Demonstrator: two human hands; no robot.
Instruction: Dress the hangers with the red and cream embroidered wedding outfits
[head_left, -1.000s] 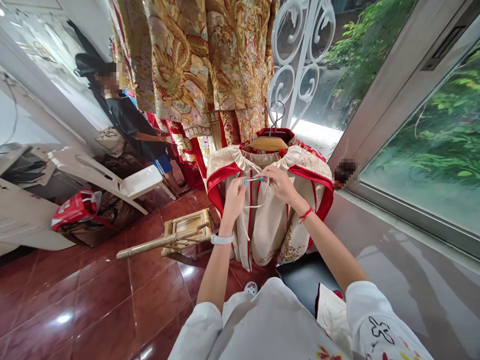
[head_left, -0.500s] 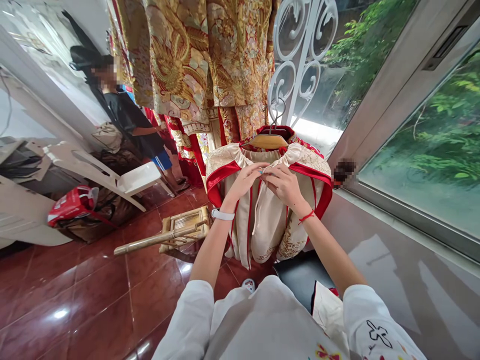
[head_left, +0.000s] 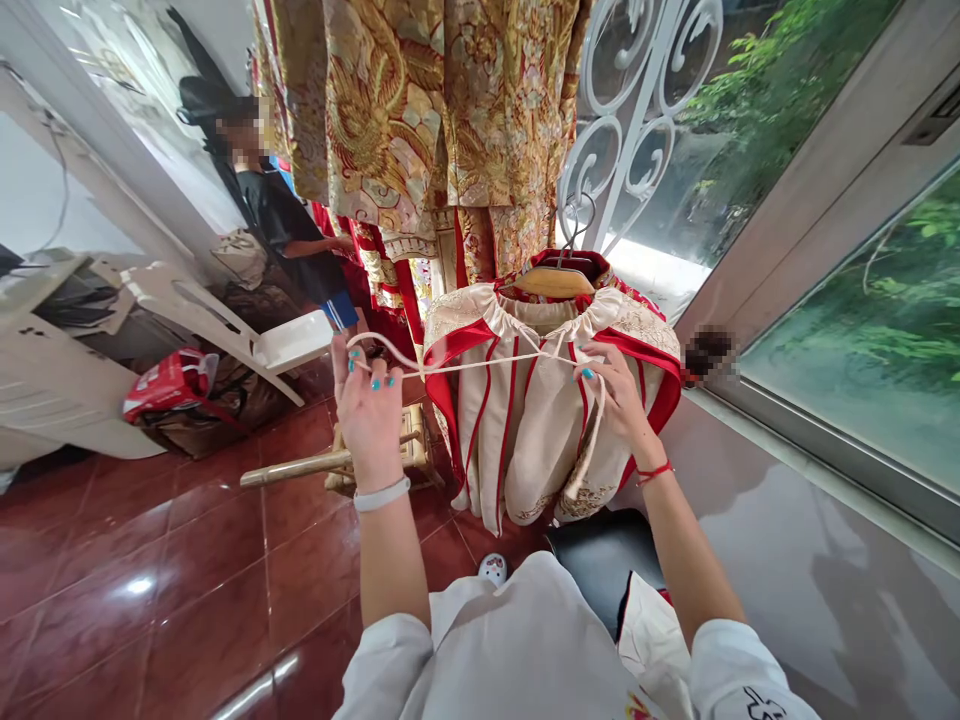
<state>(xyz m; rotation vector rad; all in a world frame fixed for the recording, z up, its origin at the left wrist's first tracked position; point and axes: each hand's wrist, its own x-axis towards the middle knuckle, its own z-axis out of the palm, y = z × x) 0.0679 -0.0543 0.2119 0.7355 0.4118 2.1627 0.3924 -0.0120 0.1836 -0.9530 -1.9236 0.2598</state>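
A cream garment [head_left: 532,440] with red trim and gold embroidery hangs on a wooden hanger [head_left: 553,281] in front of me. From its gathered neckline comes a cream drawstring [head_left: 480,364], crossed over itself near the collar. Out to the left, my left hand [head_left: 367,410] is closed on one end, with a loop of cord curling above the fingers. My right hand [head_left: 611,385] pinches the other end close to the garment's right side, and that cord's tail dangles below the fingers. Between the hands the drawstring runs nearly straight.
Gold-embroidered costumes [head_left: 390,110] hang behind. A bamboo chair [head_left: 412,450] stands on the red tiles, left of the garment. A person in dark clothes [head_left: 281,230] is near a white chair [head_left: 292,340]. At right are a window [head_left: 847,400] and a black seat [head_left: 607,550].
My hands have parted from the middle of the neckline, the left going far left and the right a little right. The drawstring is now stretched between them.
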